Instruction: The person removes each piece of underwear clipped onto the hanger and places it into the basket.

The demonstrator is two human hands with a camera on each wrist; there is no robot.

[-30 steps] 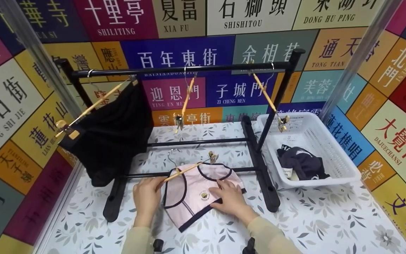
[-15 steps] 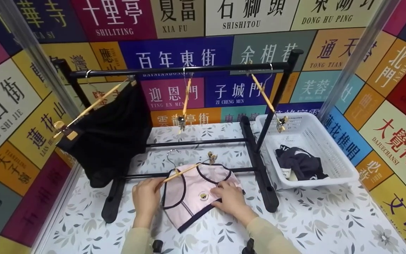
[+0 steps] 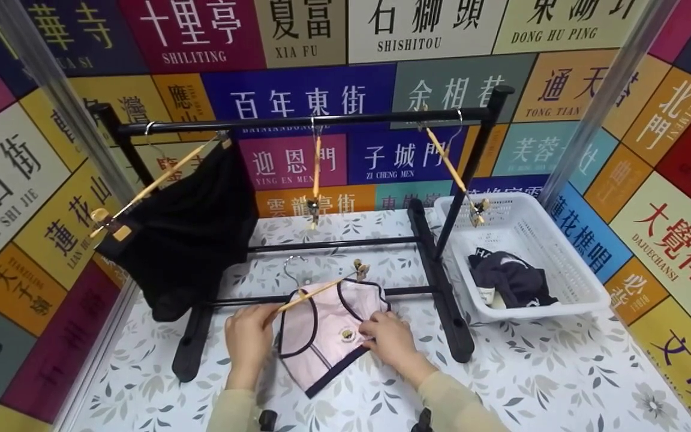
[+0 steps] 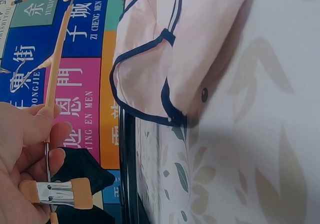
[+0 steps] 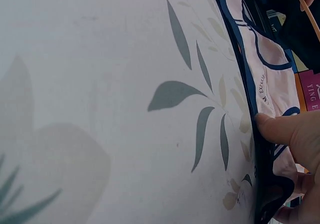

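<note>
A pink sleeveless top [image 3: 321, 330] with navy trim and a small round emblem lies on the table. My left hand [image 3: 251, 342] pinches the wooden bar of a clip hanger [image 3: 312, 293], held over the top's upper part. In the left wrist view, a metal clip with wooden pads [image 4: 57, 193] sits on the bar right by those fingers. The top's right side is in the grip of my right hand [image 3: 390, 339]. Seen from the right wrist, its thumb [image 5: 275, 129] presses on the navy edge with the fingers behind the cloth.
Behind the top stands a black garment rack [image 3: 375, 117]. A black garment [image 3: 195, 240] hangs clipped at its left; two bare clip hangers, a middle one [image 3: 317, 165] and a right one [image 3: 447, 159], hang beside it. At right, a white basket [image 3: 567, 258] contains dark clothing [image 3: 510, 279].
My right hand has drawn the top's right side inward, and the cloth that reached past that hand is now gathered at the fingers. The left hand keeps its hold on the hanger.
</note>
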